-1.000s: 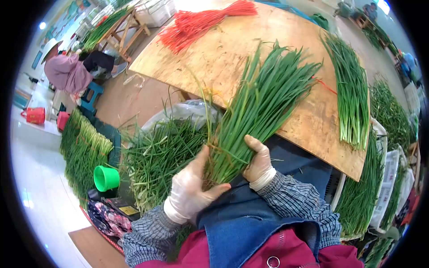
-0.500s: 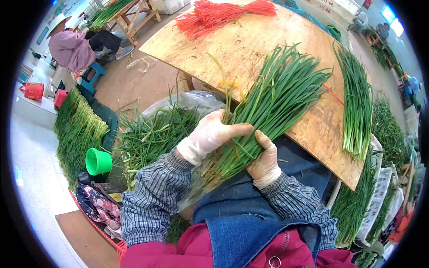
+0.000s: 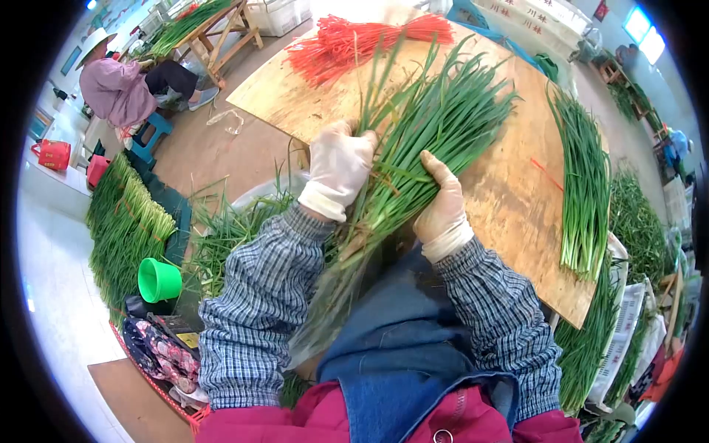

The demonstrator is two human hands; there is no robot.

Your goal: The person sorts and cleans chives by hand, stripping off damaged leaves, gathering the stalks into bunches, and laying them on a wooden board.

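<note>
A thick bunch of garlic chives [image 3: 450,122] lies slanted over the near edge of the wooden board, leaf tips pointing away from me and pale root ends toward my lap. My right hand [image 3: 442,203], in a thin whitish glove, is wrapped round the bunch's right side, thumb on top. At the left edge, my gloved left hand [image 3: 337,166] is closed on some chive stalks, whose leaves stand up beyond the fist. Its fingertips are partly hidden. Under the root ends hangs clear plastic [image 3: 321,321].
The wooden board [image 3: 509,214] bears red ties [image 3: 343,48] at the back and another chive bunch [image 3: 580,184] on the right. Loose greens [image 3: 233,229], a green bucket [image 3: 159,280] and stacked chives [image 3: 129,221] are at left. A seated person [image 3: 118,88] is farther back.
My left hand has closed and moved up and slightly left, with stalks drawn apart from the bunch. The bunch has shifted left, and my right hand has moved up slightly.
</note>
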